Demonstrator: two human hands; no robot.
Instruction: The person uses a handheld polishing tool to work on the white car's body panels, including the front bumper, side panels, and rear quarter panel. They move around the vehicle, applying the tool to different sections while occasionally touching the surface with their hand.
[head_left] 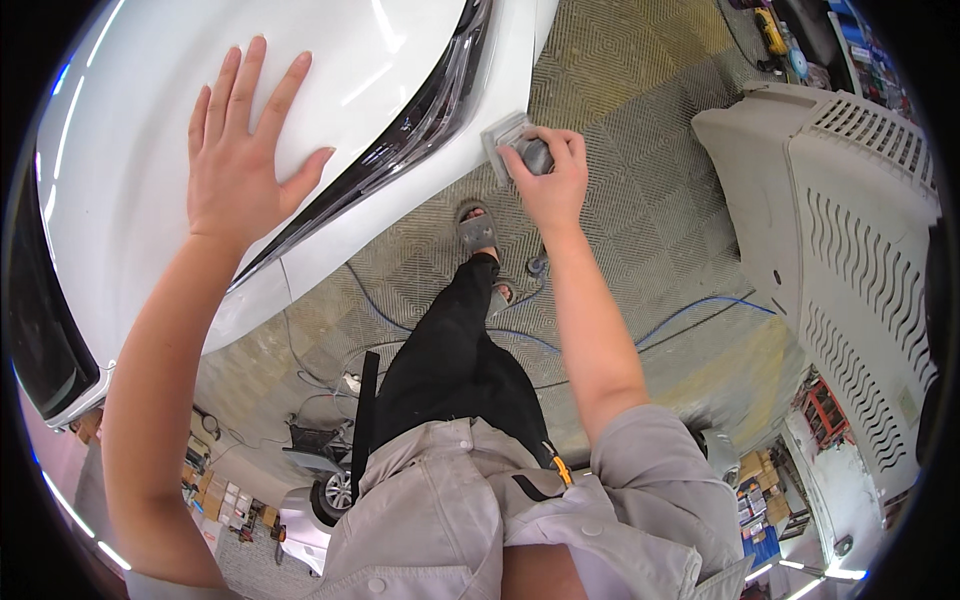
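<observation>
My left hand (238, 165) lies flat with its fingers spread on the white car's bonnet (135, 150), at the upper left. Between it and my right side runs the dark, glossy headlight (415, 130). My right hand (556, 185) is closed around the dark round knob of what looks like a hand sanding block (500, 138). The block has a grey, dusty, square-edged pad, held at the outer edge of the white front bumper (508, 75). Whether the pad's face presses on the paint is hard to see.
A large grey plastic cabinet with wavy vents (835, 240) stands at the right. A blue hose (690, 310) and thin cables trail over the ribbed floor tiles (630, 220) around my feet. Tools, including a yellow one (770, 32), sit at the upper right. Another car's wheel (337, 490) shows behind me.
</observation>
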